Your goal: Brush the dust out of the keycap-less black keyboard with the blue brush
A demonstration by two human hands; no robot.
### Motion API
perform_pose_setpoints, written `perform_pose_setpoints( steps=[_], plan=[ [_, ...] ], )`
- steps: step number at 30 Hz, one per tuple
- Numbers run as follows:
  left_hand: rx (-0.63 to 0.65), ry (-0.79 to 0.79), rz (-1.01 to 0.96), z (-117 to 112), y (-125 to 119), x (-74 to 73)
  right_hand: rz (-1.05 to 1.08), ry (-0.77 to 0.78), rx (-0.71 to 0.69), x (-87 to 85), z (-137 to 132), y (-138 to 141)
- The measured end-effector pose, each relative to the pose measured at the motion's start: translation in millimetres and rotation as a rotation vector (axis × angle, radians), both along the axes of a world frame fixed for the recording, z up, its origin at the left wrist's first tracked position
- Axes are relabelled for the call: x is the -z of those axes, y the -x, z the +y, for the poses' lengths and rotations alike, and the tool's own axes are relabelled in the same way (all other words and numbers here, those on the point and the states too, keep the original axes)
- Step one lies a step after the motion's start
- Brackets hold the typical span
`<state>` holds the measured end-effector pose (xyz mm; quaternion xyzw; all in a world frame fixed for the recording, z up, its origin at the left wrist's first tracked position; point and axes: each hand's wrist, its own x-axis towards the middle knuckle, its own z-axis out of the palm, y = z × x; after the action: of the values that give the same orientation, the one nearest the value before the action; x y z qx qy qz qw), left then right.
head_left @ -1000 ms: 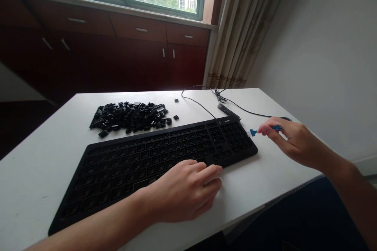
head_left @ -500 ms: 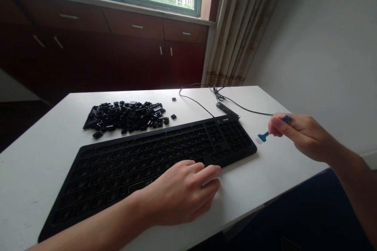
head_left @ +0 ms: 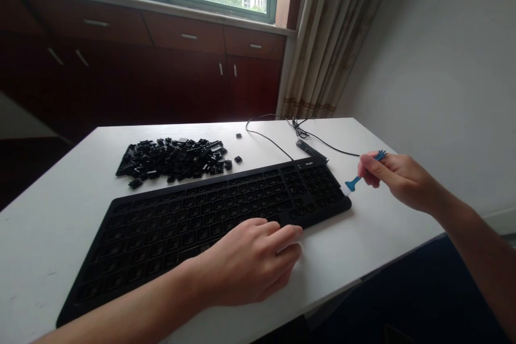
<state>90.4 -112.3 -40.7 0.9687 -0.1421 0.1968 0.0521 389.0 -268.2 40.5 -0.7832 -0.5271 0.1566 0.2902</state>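
Note:
A black keyboard (head_left: 209, 209) with its keycaps off lies across the white table. My left hand (head_left: 253, 260) is curled over its front edge, fingers bent and pressing on the frame, thumb hidden. Between the thumb and fingers of my right hand (head_left: 397, 174) is a small blue brush (head_left: 350, 185) with pale bristles and a claw-like tip at the other end. The bristles are at the keyboard's right edge; whether they touch it I cannot tell. Behind the keyboard lies a heap of loose black keycaps (head_left: 173, 158).
Single keycaps (head_left: 238, 159) lie near the heap. A dark, flat strip-like piece (head_left: 311, 149) rests behind the keyboard's right end. The thin black cable (head_left: 298, 130) is bunched at the table's back. Beyond stand a dark red cabinet (head_left: 161, 80) and a curtain (head_left: 318, 54).
My right hand has moved left with the brush, bringing the bristles to the keyboard's right edge. My left hand stays in place on the front edge.

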Motion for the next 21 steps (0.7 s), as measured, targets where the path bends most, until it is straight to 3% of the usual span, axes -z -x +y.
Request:
perform_pose_setpoints(
  steps=[6, 12, 17, 21],
  plan=[
    [-0.005, -0.009, -0.005, -1, 0, 0.0, -0.106, 0.217, -0.138, 0.0, 5, 1],
    [0.006, 0.001, -0.007, 0, 0, 0.4, -0.083, 0.036, -0.046, 0.2, 5, -2],
    [0.0, -0.011, 0.016, 0, 0, -0.1, -0.217, 0.192, -0.184, 4.8, 8, 0],
    [-0.01, -0.002, 0.018, -1, 0, 0.6, -0.034, 0.072, -0.088, 10.1, 6, 2]
  ],
)
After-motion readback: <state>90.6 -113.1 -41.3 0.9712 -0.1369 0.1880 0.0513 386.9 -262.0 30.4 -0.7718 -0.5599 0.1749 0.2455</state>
